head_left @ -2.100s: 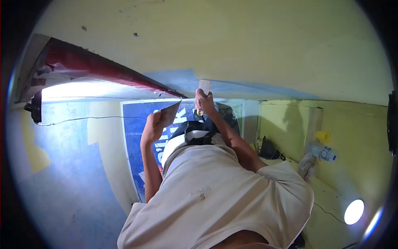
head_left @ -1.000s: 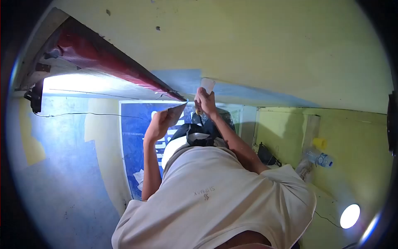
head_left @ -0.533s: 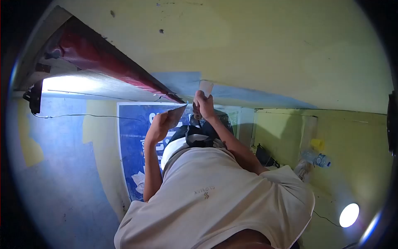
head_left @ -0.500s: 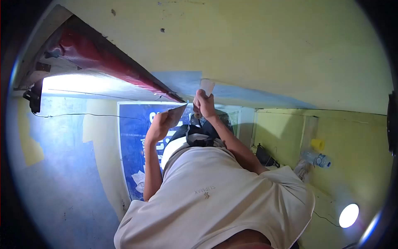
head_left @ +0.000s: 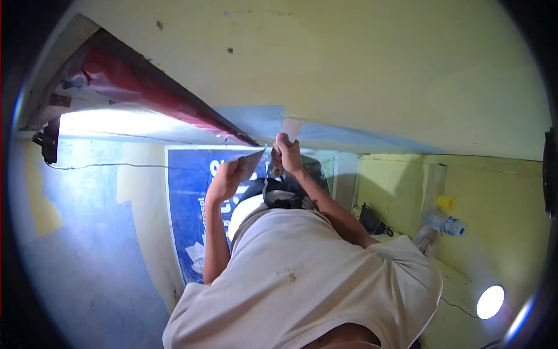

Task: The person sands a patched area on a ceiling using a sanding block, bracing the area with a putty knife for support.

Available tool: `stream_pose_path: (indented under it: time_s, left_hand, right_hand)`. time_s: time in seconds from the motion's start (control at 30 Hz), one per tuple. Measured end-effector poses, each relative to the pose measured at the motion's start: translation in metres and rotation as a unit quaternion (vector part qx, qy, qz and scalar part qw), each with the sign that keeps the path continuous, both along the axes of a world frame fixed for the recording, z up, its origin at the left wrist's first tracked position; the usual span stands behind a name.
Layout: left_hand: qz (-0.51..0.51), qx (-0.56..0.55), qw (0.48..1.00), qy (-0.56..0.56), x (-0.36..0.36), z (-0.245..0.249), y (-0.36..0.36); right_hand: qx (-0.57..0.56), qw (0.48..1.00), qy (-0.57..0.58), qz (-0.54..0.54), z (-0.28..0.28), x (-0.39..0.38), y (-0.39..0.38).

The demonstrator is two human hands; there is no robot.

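My left hand [head_left: 224, 181] is closed on a flat grey plate [head_left: 252, 165], which is tilted, its far corner pointing up and right. Just right of it, my right hand [head_left: 288, 153] grips a scraper-like tool with a pale, wide blade [head_left: 291, 127]. The blade points away from me, at the lower edge of a blue patch on the yellow-green wall [head_left: 250, 114]. A brownish end shows below my right fingers. Both hands are in front of my waist, close together but apart.
Red sheeting [head_left: 139, 81] hangs along a slanted edge at the upper left. A blue poster [head_left: 186, 198] lies beyond my left arm. To the right are a black container [head_left: 372, 221], a plastic bottle [head_left: 446, 223], a yellow object [head_left: 446, 202] and a bright round lamp [head_left: 490, 302].
Both hands and their tools sit slightly lower in the view, along with the wall and the surroundings. Each hand keeps its hold.
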State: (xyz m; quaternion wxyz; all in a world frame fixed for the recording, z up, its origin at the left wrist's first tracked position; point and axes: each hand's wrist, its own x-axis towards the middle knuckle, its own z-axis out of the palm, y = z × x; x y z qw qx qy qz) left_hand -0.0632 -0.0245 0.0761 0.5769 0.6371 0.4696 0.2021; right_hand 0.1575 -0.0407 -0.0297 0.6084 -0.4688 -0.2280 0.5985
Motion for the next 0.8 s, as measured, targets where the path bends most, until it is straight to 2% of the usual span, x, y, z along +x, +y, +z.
stream_pose_path:
  time_s: [0.03,0.07,0.17,0.23,0.27,0.37,0.4,0.5,0.53,0.63,0.67,0.77,0.8]
  left_hand:
    - [-0.010,0.002,1.000,0.016,0.000,0.003,-0.003]
    - [0.016,0.010,1.000,-0.009,-0.005,-0.027,-0.004]
    - [0.012,-0.007,0.999,0.037,0.004,0.010,-0.003]
    - [0.007,-0.015,1.000,0.017,0.004,0.012,-0.003]
    - [0.009,-0.014,1.000,0.010,0.003,0.008,-0.003]
    - [0.004,-0.009,1.000,0.010,0.002,0.003,-0.002]
    - [0.001,-0.005,1.000,0.009,0.003,0.006,-0.002]
    - [-0.008,-0.005,1.000,0.019,0.003,0.000,0.004]
    - [-0.006,-0.006,1.000,0.018,0.002,-0.003,0.004]
    - [-0.013,0.013,1.000,0.021,0.004,0.002,-0.001]
    - [-0.013,0.011,1.000,0.012,0.003,-0.002,0.000]
    - [-0.011,0.011,1.000,0.015,-0.002,-0.009,0.003]
    - [-0.013,-0.004,1.000,0.014,-0.004,-0.006,0.002]
  right_hand:
    - [-0.032,0.999,0.022,0.011,0.001,0.003,-0.006]
    - [-0.036,0.999,0.010,0.011,-0.001,0.007,-0.007]
    - [-0.033,0.999,-0.016,0.010,-0.001,0.017,-0.002]
    - [-0.028,0.999,-0.017,0.015,0.004,0.012,-0.005]
    - [-0.053,0.998,0.021,0.029,0.005,0.013,-0.006]
    - [-0.022,0.998,-0.061,0.008,-0.007,0.019,-0.005]
    - [-0.003,0.997,-0.067,0.035,-0.004,0.026,-0.003]
    - [-0.019,0.994,-0.101,0.028,0.005,0.020,-0.005]
    - [-0.018,0.998,-0.055,0.014,0.005,0.016,-0.001]
    - [0.002,0.998,-0.054,0.028,0.000,0.016,0.001]
    - [-0.045,0.999,-0.002,0.016,-0.001,0.015,0.000]
    - [-0.070,0.997,-0.032,0.002,0.012,0.010,-0.002]
    - [-0.033,0.999,-0.032,0.003,0.015,0.010,0.001]
